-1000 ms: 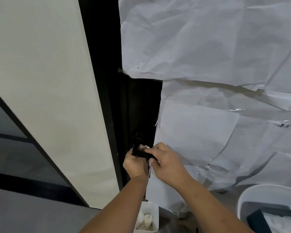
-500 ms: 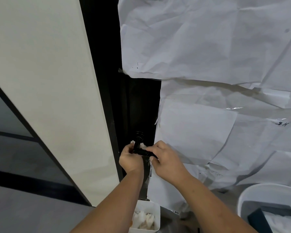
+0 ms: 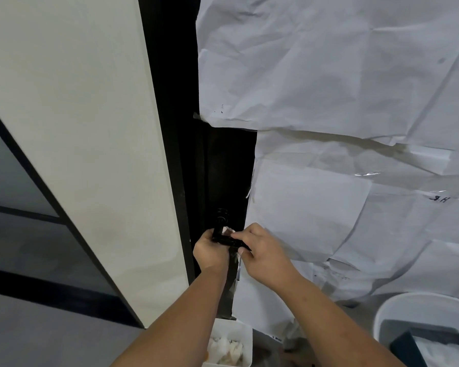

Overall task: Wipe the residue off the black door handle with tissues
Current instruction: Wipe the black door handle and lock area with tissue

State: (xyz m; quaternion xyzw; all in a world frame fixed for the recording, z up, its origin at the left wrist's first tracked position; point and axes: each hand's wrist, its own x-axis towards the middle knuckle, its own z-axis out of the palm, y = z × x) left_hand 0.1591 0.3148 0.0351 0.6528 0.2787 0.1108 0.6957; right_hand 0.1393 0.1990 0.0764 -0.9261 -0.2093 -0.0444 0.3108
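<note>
Over the last second the left hand (image 3: 212, 252) has shifted slightly leftward to the bend of the black door handle (image 3: 229, 241), which sits low on the dark door edge beside the papered panel, and now grips it there. The right hand (image 3: 263, 254) remains pinching a white tissue (image 3: 228, 230) against the lever. Judged: wiping is under way, handle steadied, residue removal incomplete.

one view only, from a camera on the person's head. it looks forward and down along both forearms to the hands at the handle (image 3: 227, 238), close, about an arm's reach off. the door (image 3: 223, 168) with its paper (image 3: 329, 75) fills the upper right, a pale wall (image 3: 77, 128) the left. the wide lens bends straight edges.
</note>
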